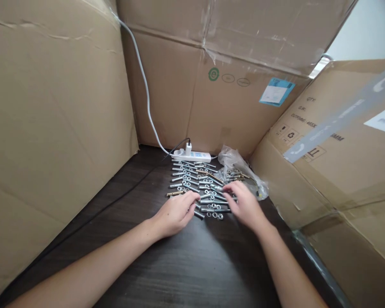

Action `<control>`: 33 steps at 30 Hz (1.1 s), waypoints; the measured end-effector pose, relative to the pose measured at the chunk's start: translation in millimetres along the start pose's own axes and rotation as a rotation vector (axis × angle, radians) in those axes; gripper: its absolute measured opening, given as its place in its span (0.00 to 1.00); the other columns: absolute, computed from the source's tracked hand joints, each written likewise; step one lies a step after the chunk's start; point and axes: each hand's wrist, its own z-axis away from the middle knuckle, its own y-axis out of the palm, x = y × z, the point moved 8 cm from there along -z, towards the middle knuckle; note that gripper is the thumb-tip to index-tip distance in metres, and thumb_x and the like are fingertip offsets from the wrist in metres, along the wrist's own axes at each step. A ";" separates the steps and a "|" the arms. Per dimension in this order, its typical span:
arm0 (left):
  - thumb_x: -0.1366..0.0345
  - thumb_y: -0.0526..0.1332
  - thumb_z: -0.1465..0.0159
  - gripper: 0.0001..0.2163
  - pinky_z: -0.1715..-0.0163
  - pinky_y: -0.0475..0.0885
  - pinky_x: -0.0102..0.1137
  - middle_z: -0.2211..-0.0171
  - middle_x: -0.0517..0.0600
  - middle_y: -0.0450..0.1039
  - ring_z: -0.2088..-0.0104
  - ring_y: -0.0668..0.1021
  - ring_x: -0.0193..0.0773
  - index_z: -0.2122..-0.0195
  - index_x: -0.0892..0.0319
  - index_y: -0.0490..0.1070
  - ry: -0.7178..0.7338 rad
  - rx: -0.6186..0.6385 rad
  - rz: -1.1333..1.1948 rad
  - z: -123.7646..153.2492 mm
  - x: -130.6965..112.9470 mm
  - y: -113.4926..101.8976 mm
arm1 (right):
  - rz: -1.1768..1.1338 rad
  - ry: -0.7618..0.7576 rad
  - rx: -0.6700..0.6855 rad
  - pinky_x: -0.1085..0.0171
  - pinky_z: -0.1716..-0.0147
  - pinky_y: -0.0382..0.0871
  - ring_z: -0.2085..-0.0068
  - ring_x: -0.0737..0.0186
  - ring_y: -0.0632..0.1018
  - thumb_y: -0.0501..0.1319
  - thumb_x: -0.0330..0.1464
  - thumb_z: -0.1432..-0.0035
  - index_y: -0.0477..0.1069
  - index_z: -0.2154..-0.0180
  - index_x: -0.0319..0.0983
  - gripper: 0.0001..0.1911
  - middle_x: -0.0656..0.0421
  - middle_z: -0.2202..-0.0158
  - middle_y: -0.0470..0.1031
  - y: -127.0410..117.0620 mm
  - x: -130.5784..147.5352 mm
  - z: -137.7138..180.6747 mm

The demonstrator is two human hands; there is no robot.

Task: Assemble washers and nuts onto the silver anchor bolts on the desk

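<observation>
Bolts or metal rods (pixel 215 203), with nuts and washers (pixel 214 215) between them, lie in two columns of rows on a dark table. My left hand (pixel 179 211) rests over the near end of the left column, fingers curled and pressed together, covering some rods. What it holds, if anything, is hidden. My right hand (pixel 244 206) reaches over the right column, thumb and forefinger curved towards each other. A blurred small metal part (pixel 217 188) shows at its fingertips. A clear plastic bag (pixel 237 164) with more metal pieces lies just beyond that hand.
Behind the rows stands a white power strip (pixel 195 156) with a charger (pixel 188 148) plugged in. A black cable (pixel 125 194) crosses the table on the left; a white cord (pixel 144 81) hangs down. Cardboard boxes wall in the left (pixel 57 107), back (pixel 167 85) and right (pixel 349 171).
</observation>
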 end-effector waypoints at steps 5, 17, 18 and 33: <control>0.67 0.48 0.32 0.10 0.63 0.68 0.29 0.59 0.49 0.71 0.63 0.75 0.35 0.51 0.57 0.59 -0.019 0.021 0.007 0.9 2.5 4.9 | -0.143 -0.122 0.060 0.60 0.56 0.67 0.58 0.57 0.72 0.53 0.29 0.38 0.66 0.59 0.41 0.06 0.54 0.60 0.70 27.2 53.5 11.3; 0.69 0.49 0.33 0.08 0.63 0.67 0.28 0.61 0.47 0.72 0.63 0.75 0.35 0.54 0.56 0.63 0.014 0.079 0.034 1.2 0.5 12.8 | -0.197 -0.034 0.217 0.61 0.62 0.67 0.62 0.59 0.74 0.51 0.29 0.37 0.63 0.54 0.40 0.09 0.56 0.60 0.72 50.8 50.8 23.7; 0.70 0.50 0.33 0.08 0.63 0.67 0.28 0.61 0.47 0.72 0.63 0.75 0.35 0.54 0.56 0.63 0.023 0.082 0.043 0.9 -0.9 13.1 | -0.205 -0.020 0.237 0.62 0.62 0.67 0.62 0.59 0.74 0.50 0.29 0.36 0.62 0.54 0.40 0.10 0.56 0.59 0.72 52.0 51.7 24.1; 0.68 0.47 0.31 0.09 0.61 0.67 0.30 0.59 0.49 0.71 0.61 0.74 0.36 0.53 0.57 0.61 0.019 0.109 0.099 2.4 0.7 18.5 | -0.148 -0.064 0.221 0.66 0.73 0.61 0.73 0.61 0.76 0.47 0.33 0.34 0.64 0.53 0.38 0.12 0.58 0.70 0.76 49.2 61.2 26.7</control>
